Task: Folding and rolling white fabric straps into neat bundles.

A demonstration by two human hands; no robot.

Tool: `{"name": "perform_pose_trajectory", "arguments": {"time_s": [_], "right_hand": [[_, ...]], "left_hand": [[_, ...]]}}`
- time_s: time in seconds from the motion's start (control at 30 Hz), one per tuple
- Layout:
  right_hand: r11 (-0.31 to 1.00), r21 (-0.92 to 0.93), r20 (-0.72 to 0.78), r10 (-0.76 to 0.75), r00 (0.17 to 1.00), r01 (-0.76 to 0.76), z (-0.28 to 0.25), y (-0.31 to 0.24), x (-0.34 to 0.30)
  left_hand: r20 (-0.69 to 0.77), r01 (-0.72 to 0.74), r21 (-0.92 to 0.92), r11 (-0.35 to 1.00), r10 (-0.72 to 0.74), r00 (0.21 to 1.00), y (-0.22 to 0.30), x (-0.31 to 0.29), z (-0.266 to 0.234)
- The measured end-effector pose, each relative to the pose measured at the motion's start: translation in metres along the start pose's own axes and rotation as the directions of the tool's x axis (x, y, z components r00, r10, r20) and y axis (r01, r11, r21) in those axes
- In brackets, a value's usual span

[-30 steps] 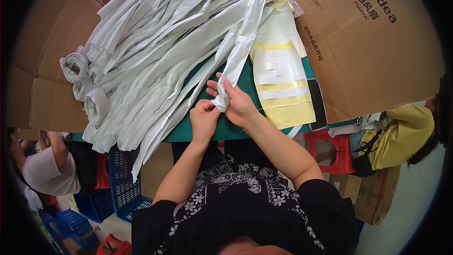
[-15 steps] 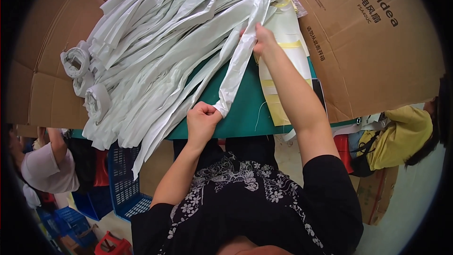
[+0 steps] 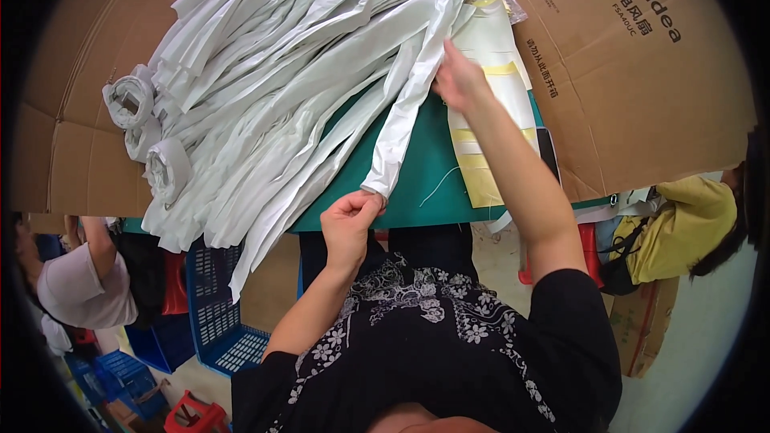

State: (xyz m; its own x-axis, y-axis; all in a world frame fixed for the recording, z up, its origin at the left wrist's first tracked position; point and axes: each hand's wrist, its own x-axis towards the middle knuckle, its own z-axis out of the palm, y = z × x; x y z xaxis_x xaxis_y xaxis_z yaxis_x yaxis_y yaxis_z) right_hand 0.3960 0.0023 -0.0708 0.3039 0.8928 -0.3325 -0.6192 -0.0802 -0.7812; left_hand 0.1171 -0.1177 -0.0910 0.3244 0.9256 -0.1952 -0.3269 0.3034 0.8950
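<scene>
A long, flat white strip (image 3: pixel 405 108), seemingly of thin fabric, runs from the far edge of the green table (image 3: pixel 417 164) down toward me. My left hand (image 3: pixel 349 220) pinches its near end between thumb and fingers at the table's front edge. Beside the strip's right edge, farther up, is my right hand (image 3: pixel 464 84), slightly blurred, its fingers stretched and apparently holding nothing. To the left lies a large heap of similar white strips (image 3: pixel 265 104), several ends hanging over the front edge. Rolled white strips (image 3: pixel 166 172) sit at the heap's left side.
White sheets with yellow bands (image 3: pixel 475 156) lie right of my strip. Cardboard panels stand at the right (image 3: pixel 626 112) and left (image 3: pixel 88 112). Below left are a blue crate (image 3: pixel 212 297) and a red stool (image 3: pixel 195 415). People sit at left (image 3: pixel 84 281) and right (image 3: pixel 682 232).
My right hand has come off the strip, moving slightly right and toward me, its fingers straightening. My left hand keeps the strip's near end, its thumb and fingers now more extended.
</scene>
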Motion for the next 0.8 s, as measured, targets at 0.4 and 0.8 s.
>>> {"name": "perform_pose_trajectory", "arguments": {"time_s": [0.4, 0.8], "right_hand": [[0.914, 0.175, 0.062, 0.360, 0.931, -0.365, 0.009, 0.076, -0.148], [0.902, 0.283, 0.051, 0.324, 0.945, -0.325, 0.001, 0.063, -0.136]], "left_hand": [[0.776, -0.869, 0.493, 0.033, 0.434, 0.457, 0.046, 0.029, -0.001], [0.978, -0.997, -0.070, -0.043, 0.195, -0.078, 0.038, 0.043, 0.029]]}}
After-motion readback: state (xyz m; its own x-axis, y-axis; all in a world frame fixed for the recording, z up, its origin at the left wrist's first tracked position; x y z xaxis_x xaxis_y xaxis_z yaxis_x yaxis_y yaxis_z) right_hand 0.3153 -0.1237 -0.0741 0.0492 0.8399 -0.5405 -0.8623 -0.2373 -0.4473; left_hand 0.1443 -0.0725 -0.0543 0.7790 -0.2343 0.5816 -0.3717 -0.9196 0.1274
